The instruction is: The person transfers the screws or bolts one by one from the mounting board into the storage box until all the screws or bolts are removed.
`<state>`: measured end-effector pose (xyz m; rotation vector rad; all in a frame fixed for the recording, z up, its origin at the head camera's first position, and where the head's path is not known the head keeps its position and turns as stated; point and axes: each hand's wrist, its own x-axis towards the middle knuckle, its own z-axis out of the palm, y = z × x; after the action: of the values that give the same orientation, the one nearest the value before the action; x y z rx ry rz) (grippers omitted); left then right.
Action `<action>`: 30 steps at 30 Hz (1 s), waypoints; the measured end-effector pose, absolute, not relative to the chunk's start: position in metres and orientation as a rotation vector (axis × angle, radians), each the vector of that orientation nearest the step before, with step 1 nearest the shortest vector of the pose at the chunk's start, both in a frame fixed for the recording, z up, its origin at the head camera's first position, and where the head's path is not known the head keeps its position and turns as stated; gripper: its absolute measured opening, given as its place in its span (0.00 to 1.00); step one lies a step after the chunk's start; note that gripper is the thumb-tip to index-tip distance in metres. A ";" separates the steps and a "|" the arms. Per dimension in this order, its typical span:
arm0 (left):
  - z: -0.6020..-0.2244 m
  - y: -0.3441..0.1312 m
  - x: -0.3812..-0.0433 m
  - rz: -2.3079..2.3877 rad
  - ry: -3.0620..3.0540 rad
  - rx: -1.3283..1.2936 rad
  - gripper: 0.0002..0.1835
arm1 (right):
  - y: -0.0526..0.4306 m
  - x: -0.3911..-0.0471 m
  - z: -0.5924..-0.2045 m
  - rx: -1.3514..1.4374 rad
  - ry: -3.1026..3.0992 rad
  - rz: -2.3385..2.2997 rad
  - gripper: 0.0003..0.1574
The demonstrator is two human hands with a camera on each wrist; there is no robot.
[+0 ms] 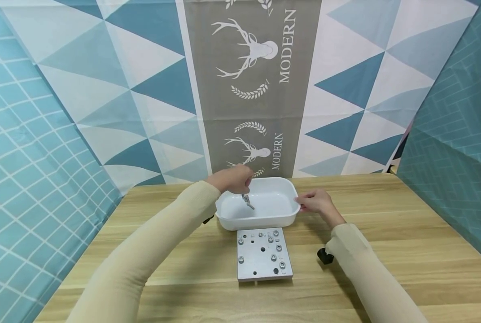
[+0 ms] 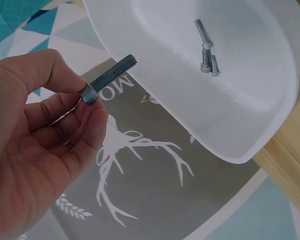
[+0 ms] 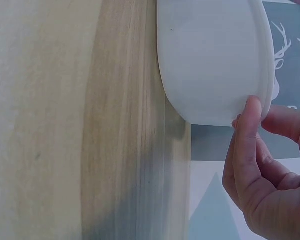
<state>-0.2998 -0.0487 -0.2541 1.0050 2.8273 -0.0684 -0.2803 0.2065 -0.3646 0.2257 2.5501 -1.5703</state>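
Over the left part of a white dish (image 1: pixel 260 222), my left hand (image 1: pixel 233 179) pinches a socket-head screw (image 2: pixel 113 75) by its head between thumb and fingers. In the left wrist view the threaded end points away from the hand. A few more socket-head screws (image 2: pixel 206 55) lie together on the floor of the dish. My right hand (image 1: pixel 316 201) holds the dish's right rim, thumb and fingertips pinching the edge in the right wrist view. Just in front of the dish sits a silver metal plate (image 1: pixel 256 264) with holes and several screw heads in it.
Everything stands on a wood-grain table (image 1: pixel 176 269). A patterned cloth (image 1: pixel 345 89) hangs behind the table's back edge. Blue tiled-pattern sheets (image 1: pixel 30 148) stand at the left and right sides.
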 end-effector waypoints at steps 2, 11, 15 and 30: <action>-0.256 -0.050 -0.304 -0.055 2.825 0.977 0.03 | 0.206 -0.280 -0.365 0.227 2.555 -1.567 0.21; -0.263 -0.052 -0.316 -0.011 2.839 0.802 0.04 | 0.205 -0.281 -0.365 0.238 2.555 -1.553 0.21; -0.267 -0.053 -0.321 0.011 2.845 0.733 0.04 | 0.205 -0.281 -0.365 0.236 2.553 -1.557 0.21; -0.288 -0.049 -0.348 0.054 2.824 0.637 0.15 | 0.206 -0.281 -0.366 0.196 2.547 -1.593 0.22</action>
<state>-0.3477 -0.0488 -0.2877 0.6370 2.8240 0.0537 -0.2807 0.2059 -0.3664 0.1959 2.5468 -1.5931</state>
